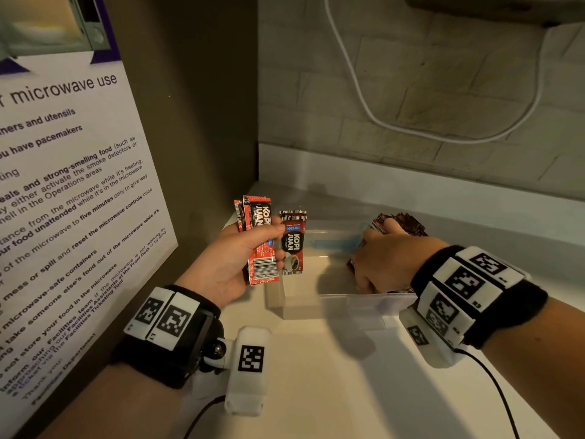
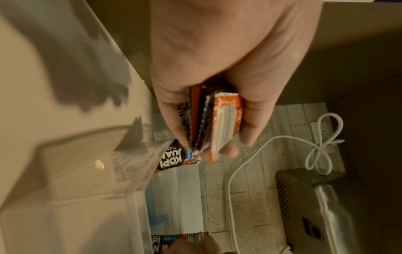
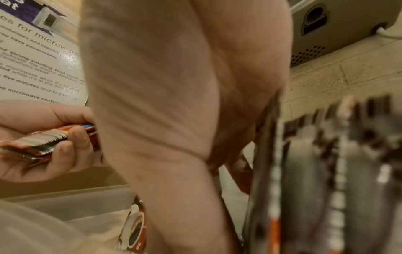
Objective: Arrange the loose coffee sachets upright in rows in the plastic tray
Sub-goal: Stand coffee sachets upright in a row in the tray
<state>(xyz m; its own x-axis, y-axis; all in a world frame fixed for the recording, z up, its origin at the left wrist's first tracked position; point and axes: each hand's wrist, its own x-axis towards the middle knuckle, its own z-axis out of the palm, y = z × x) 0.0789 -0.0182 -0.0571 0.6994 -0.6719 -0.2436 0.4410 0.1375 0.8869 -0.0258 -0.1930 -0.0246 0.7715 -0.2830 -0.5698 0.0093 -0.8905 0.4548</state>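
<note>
- Red-and-black foil coffee sachets (image 1: 258,239), a small stack printed "KOPI JUAN", sit upright in the left hand (image 1: 228,261), fingers curled behind them and the thumb pressed across the front; the left wrist view shows their serrated edges fanned between thumb and fingers.
- Clear plastic tray (image 1: 364,301) stands on the cream-white bench (image 1: 316,375), close to the corner where the olive side panel meets the tiled back wall.
- One single sachet (image 1: 292,242) of the same brand stands upright against the tray's left end, just beside the held stack, its coffee-cup picture facing the head camera.
- At the tray's right end a packed row of upright sachets (image 1: 402,224) fills the space; the right wrist view shows them blurred, edge-on.
- Reaching down into the tray, the right hand (image 1: 386,258) lies against the left face of that row, fingers pointing downward and the thumb up at the sachets' top edges; whether it pinches any sachet or only presses on the row cannot be told.
- Between the single sachet and the right hand the tray floor is bare.
- White laminated microwave-use notice (image 1: 63,201) hangs on the side panel to the left.
- White cable (image 1: 364,99) loops across the tiled wall, under a grey metal appliance (image 2: 326,206).
</note>
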